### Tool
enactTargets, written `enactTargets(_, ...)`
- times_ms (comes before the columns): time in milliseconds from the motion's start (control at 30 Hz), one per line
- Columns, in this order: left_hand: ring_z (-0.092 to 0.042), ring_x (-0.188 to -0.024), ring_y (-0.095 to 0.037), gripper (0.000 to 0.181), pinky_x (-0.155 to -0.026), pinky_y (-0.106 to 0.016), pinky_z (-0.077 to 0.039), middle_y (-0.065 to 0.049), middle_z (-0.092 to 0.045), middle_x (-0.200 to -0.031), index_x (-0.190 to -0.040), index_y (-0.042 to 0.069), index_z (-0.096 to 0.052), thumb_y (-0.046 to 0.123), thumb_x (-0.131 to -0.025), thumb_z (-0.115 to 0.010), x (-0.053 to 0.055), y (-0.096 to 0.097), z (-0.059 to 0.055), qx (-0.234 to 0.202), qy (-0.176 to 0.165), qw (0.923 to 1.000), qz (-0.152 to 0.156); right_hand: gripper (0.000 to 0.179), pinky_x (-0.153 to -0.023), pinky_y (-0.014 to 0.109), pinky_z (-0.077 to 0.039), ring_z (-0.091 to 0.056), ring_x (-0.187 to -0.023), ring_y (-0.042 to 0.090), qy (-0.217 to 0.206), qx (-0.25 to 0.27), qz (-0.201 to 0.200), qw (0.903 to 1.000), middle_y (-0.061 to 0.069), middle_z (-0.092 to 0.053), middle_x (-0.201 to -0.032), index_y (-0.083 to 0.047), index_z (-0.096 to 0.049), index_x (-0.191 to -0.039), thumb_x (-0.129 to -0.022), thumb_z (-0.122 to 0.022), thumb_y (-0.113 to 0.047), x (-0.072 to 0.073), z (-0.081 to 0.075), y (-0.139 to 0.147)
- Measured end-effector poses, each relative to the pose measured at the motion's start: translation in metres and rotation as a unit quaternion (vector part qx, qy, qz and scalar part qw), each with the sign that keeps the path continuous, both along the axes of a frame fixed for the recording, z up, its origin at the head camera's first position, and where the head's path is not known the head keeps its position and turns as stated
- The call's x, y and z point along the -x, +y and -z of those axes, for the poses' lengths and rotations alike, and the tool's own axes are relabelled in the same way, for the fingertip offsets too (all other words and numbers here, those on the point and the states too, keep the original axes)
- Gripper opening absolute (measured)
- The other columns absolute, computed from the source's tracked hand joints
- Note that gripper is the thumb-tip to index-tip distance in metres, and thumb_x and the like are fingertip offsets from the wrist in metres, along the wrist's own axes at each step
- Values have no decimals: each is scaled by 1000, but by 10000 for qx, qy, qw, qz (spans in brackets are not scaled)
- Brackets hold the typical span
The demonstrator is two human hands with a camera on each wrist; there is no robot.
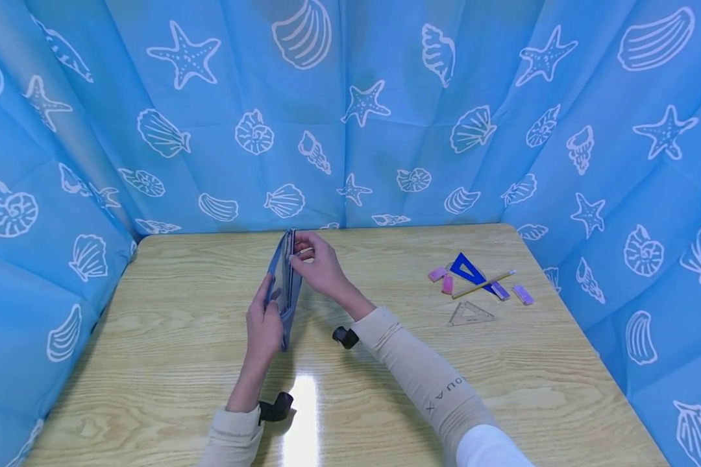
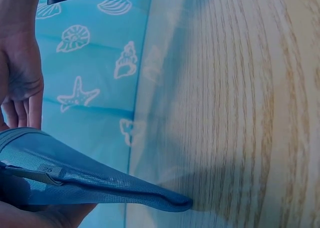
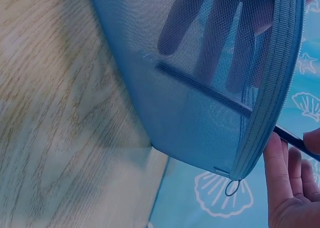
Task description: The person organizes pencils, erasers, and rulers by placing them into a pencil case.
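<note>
A blue-grey mesh zip pouch (image 1: 288, 321) is held upright on edge over the table, its zipped mouth open. My left hand (image 1: 264, 329) grips its near side, and its fingers show through the mesh in the right wrist view. My right hand (image 1: 326, 267) is at the pouch's far upper part, pinching a dark, slender pen-like stick (image 3: 294, 140). In the right wrist view the stick crosses the zipped edge, and much of its length shows through the mesh. A small ring pull (image 3: 232, 188) hangs from the pouch's corner.
On the right side of the table (image 1: 169, 337) lie a blue set square (image 1: 466, 270), a clear set square (image 1: 470, 314), a yellow pencil (image 1: 483, 284) and several small pink and purple erasers (image 1: 523, 295). A blue seashell-patterned curtain (image 1: 362, 149) borders the table's back and sides.
</note>
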State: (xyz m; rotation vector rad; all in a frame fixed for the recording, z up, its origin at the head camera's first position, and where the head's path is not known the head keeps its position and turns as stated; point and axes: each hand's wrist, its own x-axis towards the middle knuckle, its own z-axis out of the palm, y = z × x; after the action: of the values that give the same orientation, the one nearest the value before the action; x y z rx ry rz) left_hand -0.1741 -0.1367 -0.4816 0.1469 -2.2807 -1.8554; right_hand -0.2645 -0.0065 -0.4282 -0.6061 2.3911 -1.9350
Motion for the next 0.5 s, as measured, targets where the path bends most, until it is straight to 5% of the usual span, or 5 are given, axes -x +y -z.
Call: enactTargets(500, -41, -144, -42, 59, -119, -61, -34, -23, -32, -163, -161, 8, -28, 0, -102, -30, -1, 0, 0, 68, 118, 9999, 41, 33, -73, 29, -65, -62, -85, 17, -314, 138, -143, 9993, 19, -62, -107, 6, -58, -129, -98, -60, 0, 0, 0, -2)
